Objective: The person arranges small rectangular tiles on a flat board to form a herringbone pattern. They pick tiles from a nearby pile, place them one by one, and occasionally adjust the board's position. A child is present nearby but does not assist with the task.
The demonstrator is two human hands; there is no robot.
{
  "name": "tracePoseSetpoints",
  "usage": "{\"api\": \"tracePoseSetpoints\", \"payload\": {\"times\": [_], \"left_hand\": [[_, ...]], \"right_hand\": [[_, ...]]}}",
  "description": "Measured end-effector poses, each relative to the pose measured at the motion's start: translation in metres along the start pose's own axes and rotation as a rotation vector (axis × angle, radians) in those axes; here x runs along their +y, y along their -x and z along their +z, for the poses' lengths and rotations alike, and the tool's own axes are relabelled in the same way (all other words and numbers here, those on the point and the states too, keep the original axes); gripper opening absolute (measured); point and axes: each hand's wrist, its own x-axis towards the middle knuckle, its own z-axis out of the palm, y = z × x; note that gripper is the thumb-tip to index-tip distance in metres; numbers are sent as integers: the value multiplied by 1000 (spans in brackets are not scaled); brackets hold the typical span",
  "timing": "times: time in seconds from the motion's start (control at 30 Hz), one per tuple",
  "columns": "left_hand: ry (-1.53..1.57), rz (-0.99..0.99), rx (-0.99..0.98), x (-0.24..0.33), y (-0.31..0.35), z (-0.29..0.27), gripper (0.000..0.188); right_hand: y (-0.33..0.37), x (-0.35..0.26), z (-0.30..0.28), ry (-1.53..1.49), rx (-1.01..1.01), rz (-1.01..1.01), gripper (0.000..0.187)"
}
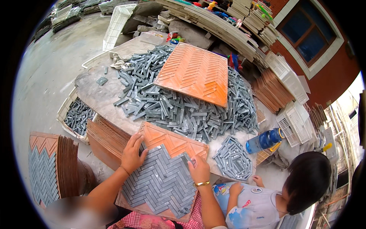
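Observation:
An orange mould tray (170, 138) with zigzag ridges lies tilted before me, its lower part filled with grey stone strips (160, 183) in a herringbone pattern. My left hand (132, 154) is at the tray's left edge, thumb and fingers closed about a dark grey strip that is partly hidden. My right hand (199, 170), with a gold bracelet at the wrist, pinches a grey strip at the right end of the laid rows. Behind the tray rises a big heap of loose grey strips (171, 110). Another orange tray (194, 72), without strips in it, rests on the heap.
A person (259, 198) in a white shirt is at my right, beside a small pile of strips (233, 158) and a blue bottle (265, 140). Stacked trays (106, 139) and a strip-filled tray (42, 171) stand left, near a white crate (63, 112). White baskets (293, 122) stand right.

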Motion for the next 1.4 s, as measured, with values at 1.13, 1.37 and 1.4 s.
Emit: {"api": "tracePoseSetpoints", "payload": {"times": [1.13,1.37,1.4], "left_hand": [[7,14,-1,0,-1,-2,50],[8,11,4,-1,-1,1,50],[9,8,3,-1,-1,0,50]], "right_hand": [[-48,-1,8,-12,-302,-57,13],[-55,9,9,-225,-411,135,17],[-55,11,11,-174,-406,120,17]]}}
